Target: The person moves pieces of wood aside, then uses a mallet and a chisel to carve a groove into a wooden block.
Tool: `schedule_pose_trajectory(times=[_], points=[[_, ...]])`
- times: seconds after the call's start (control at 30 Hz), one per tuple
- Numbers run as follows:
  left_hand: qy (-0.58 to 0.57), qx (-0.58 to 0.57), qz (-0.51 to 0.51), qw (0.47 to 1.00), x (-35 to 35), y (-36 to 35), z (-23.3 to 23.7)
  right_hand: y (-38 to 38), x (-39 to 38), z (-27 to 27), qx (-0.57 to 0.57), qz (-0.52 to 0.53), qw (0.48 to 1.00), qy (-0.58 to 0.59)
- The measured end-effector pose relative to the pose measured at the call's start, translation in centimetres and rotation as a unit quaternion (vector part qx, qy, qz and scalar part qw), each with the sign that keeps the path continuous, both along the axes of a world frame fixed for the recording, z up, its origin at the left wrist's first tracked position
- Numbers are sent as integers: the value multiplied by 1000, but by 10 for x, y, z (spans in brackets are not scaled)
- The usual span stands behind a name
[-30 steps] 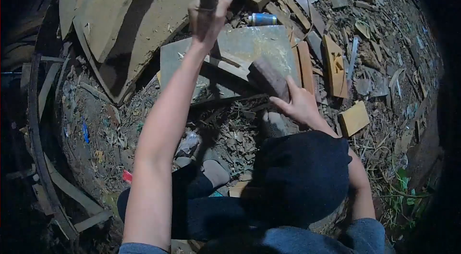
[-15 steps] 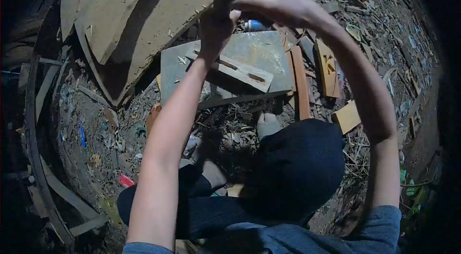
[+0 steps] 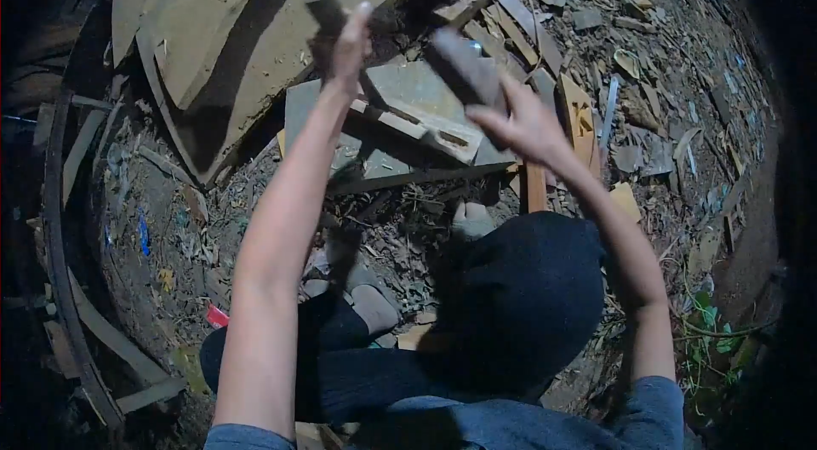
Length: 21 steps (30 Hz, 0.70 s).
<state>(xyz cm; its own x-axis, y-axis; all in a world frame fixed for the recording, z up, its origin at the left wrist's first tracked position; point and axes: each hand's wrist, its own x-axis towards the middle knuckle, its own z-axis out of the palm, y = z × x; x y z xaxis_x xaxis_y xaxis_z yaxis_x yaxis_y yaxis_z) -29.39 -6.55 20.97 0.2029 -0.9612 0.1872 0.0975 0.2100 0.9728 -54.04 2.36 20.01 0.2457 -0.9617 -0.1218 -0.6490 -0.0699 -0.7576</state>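
Note:
My left hand [image 3: 347, 54] is closed round a dark round-ended handle [image 3: 323, 9], its thumb pointing up. A thin dark shaft seems to run from it down to a pale wooden piece [image 3: 434, 133] with slots cut in it. That piece lies on a grey slab [image 3: 400, 80] in front of my feet. To the right, my right hand [image 3: 528, 122] grips a grey block [image 3: 466, 67], blurred by motion and held above the slab, apart from the handle.
Large tan boards [image 3: 213, 33] lean at the upper left. Right of the slab lie a yellowish carved wood piece [image 3: 580, 122] and a reddish strip [image 3: 535, 188]. Wood scraps and chips [image 3: 630, 24] cover the ground. A curved dark edge [image 3: 55, 220] runs along the left.
My right hand has come down and right with the block, away from my left hand. My left hand has shifted slightly left, and the handle top now shows. The slotted piece appears slightly turned.

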Motion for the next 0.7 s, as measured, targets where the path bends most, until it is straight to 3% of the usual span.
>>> schedule_pose_trajectory(times=[0.03,0.1,0.2,0.47,0.53,0.6,0.7], points=[[41,23,27,999,10,-5,-3,13,-2,-27,-101,-2,989,105],[128,39,68,989,27,-9,1,28,-4,-48,7,15,984,180],[232,46,148,960,55,-16,5,46,-3,-62,47,34,978,199],[217,-38,221,950,70,9,-2,52,-1,-67,24,34,980,196],[182,-59,217,957,75,14,-11,54,-2,-66,11,32,981,192],[79,-62,276,956,76,17,-13,54,-1,-66,14,30,982,186],[10,-82,228,970,82,23,-10,54,-1,-69,13,29,982,188]])
